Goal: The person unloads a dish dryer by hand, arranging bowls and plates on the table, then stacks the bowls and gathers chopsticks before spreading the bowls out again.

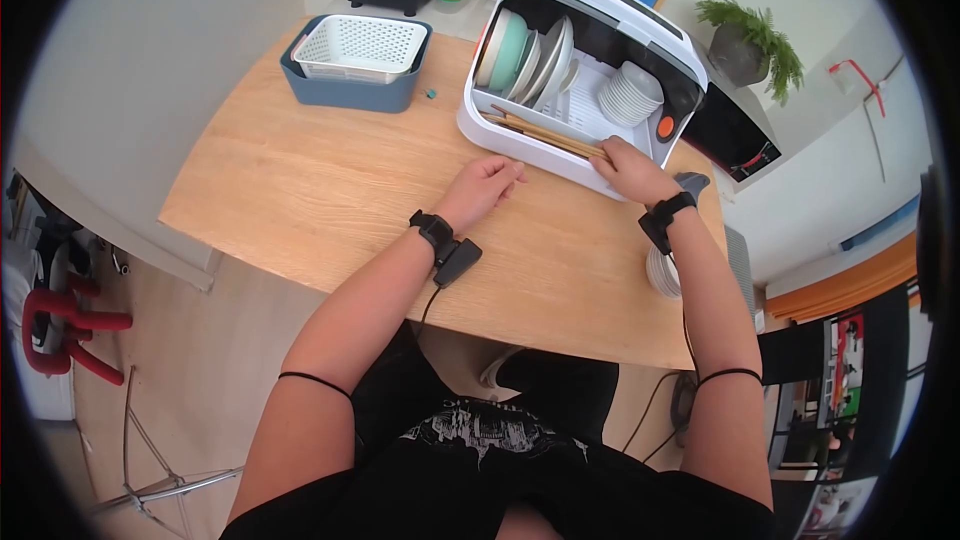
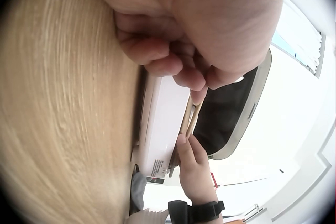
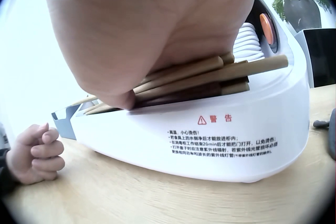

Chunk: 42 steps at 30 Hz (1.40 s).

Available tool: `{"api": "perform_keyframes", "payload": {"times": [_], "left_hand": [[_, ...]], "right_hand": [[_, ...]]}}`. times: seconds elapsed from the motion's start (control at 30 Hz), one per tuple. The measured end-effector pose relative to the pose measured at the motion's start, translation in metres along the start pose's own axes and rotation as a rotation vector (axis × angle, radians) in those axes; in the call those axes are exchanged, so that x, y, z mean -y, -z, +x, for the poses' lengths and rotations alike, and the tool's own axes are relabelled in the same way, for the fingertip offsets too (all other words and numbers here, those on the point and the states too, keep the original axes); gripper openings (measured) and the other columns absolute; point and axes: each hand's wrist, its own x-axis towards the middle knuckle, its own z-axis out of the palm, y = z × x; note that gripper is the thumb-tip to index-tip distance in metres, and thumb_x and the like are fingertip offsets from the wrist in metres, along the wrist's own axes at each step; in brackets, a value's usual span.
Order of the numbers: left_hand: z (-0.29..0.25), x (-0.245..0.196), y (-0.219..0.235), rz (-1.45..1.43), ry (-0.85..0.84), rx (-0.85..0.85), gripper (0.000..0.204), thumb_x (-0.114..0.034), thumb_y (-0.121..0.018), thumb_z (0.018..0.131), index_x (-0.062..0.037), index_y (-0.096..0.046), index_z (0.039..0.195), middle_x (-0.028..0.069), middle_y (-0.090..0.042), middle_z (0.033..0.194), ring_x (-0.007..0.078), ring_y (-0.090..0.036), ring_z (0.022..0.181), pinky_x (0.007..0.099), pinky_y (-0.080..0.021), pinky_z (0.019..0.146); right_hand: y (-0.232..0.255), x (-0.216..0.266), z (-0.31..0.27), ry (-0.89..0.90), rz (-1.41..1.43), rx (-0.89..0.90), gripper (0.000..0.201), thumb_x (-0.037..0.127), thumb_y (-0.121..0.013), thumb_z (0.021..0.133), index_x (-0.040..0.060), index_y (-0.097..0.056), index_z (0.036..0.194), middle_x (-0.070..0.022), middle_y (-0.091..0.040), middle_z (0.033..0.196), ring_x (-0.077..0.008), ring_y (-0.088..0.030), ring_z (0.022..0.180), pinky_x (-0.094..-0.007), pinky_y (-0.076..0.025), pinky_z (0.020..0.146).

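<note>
A white dish sterilizer cabinet (image 1: 535,162) stands on the table with its dark lid raised. Along its front ledge lies a bundle of wooden chopsticks (image 1: 550,134). My right hand (image 1: 636,172) holds the bundle near its right end; in the right wrist view the thick ends of the chopsticks (image 3: 252,68) stick out past the palm. In front of the cabinet, my left hand (image 1: 478,192) rests by the tabletop, fingers loosely curled around nothing. Behind the chopsticks, plates (image 1: 548,65) and a green dish (image 1: 510,52) stand on edge, and a stack of white bowls (image 1: 632,95) sits at the right.
At the table's back left, a white perforated basket (image 1: 360,45) sits inside a blue-grey tub (image 1: 355,92). More stacked white dishes (image 1: 662,272) stand under my right forearm. A potted plant (image 1: 745,50) is on a black appliance (image 1: 740,145) at the right.
</note>
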Motion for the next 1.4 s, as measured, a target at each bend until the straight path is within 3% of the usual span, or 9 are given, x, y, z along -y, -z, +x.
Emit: {"api": "perform_keyframes", "payload": {"times": [0.2,0.23,0.53,0.77,1.0,1.27,1.33,1.4], "left_hand": [[-0.001,0.000,-0.001,0.023,-0.003,-0.008,0.033,-0.035,-0.060,0.114,-0.0062,-0.075,0.107,-0.0077,-0.053,0.076,0.0045,-0.047,0.070,0.0235,-0.041,0.064],[0.001,0.002,0.000,0.008,-0.024,-0.019,0.033,-0.035,-0.060,0.114,-0.0062,-0.075,0.107,-0.0077,-0.053,0.076,0.0045,-0.047,0.070,0.0235,-0.041,0.064],[-0.004,-0.003,0.001,-0.056,0.033,0.000,0.034,-0.034,-0.060,0.115,-0.0042,-0.075,0.108,-0.0055,-0.055,0.079,0.0062,-0.050,0.072,0.0241,-0.044,0.067],[-0.003,0.000,0.000,-0.028,0.005,0.006,0.033,-0.034,-0.061,0.114,-0.0046,-0.075,0.109,-0.0053,-0.056,0.079,0.0067,-0.051,0.072,0.0246,-0.045,0.068],[-0.002,0.000,-0.001,-0.028,0.017,-0.006,0.034,-0.036,-0.061,0.114,-0.0060,-0.075,0.108,-0.0059,-0.055,0.081,0.0067,-0.051,0.074,0.0246,-0.045,0.068],[0.000,0.001,-0.001,-0.004,0.029,0.032,0.031,-0.035,-0.063,0.113,-0.0062,-0.076,0.116,-0.0060,-0.056,0.084,0.0063,-0.051,0.075,0.0242,-0.045,0.069],[-0.002,-0.002,-0.004,0.014,0.040,0.062,0.031,-0.034,-0.064,0.113,-0.0061,-0.075,0.120,-0.0057,-0.058,0.087,0.0061,-0.051,0.077,0.0240,-0.045,0.071],[-0.009,-0.015,-0.014,0.009,-0.043,0.114,0.033,-0.034,-0.068,0.110,-0.0063,-0.072,0.128,-0.0045,-0.064,0.098,0.0063,-0.057,0.088,0.0245,-0.049,0.078]], "right_hand": [[0.011,0.006,0.003,-0.060,0.005,0.108,0.040,0.034,-0.060,0.107,-0.0038,-0.067,0.120,-0.0281,-0.068,0.117,-0.0460,-0.065,0.113,-0.0482,-0.052,0.101],[0.005,0.001,0.002,-0.020,0.000,0.045,0.041,0.034,-0.061,0.107,-0.0033,-0.067,0.123,-0.0284,-0.068,0.120,-0.0458,-0.065,0.115,-0.0475,-0.052,0.101],[0.025,0.000,0.006,0.025,0.053,0.221,0.050,0.038,-0.065,0.110,-0.0036,-0.061,0.137,-0.0269,-0.068,0.129,-0.0430,-0.065,0.123,-0.0467,-0.051,0.106],[0.038,0.008,0.010,0.028,-0.010,0.334,0.040,0.032,-0.062,0.111,-0.0014,-0.062,0.134,-0.0270,-0.069,0.126,-0.0446,-0.066,0.117,-0.0472,-0.053,0.102],[0.039,0.005,0.000,0.047,-0.107,0.243,0.035,0.030,-0.059,0.111,-0.0010,-0.056,0.127,-0.0286,-0.068,0.119,-0.0474,-0.066,0.112,-0.0508,-0.054,0.097],[0.057,0.003,-0.035,0.019,-0.044,0.189,0.030,0.028,-0.059,0.112,0.0002,-0.053,0.121,-0.0258,-0.064,0.104,-0.0448,-0.064,0.097,-0.0476,-0.053,0.088],[0.062,0.021,-0.052,0.024,-0.021,0.162,0.030,0.028,-0.058,0.112,0.0005,-0.052,0.121,-0.0247,-0.064,0.100,-0.0438,-0.064,0.093,-0.0479,-0.053,0.086],[0.051,0.069,-0.072,-0.145,0.305,0.117,0.028,0.027,-0.058,0.113,0.0026,-0.051,0.124,-0.0188,-0.060,0.093,-0.0340,-0.063,0.086,-0.0451,-0.053,0.082]]}}
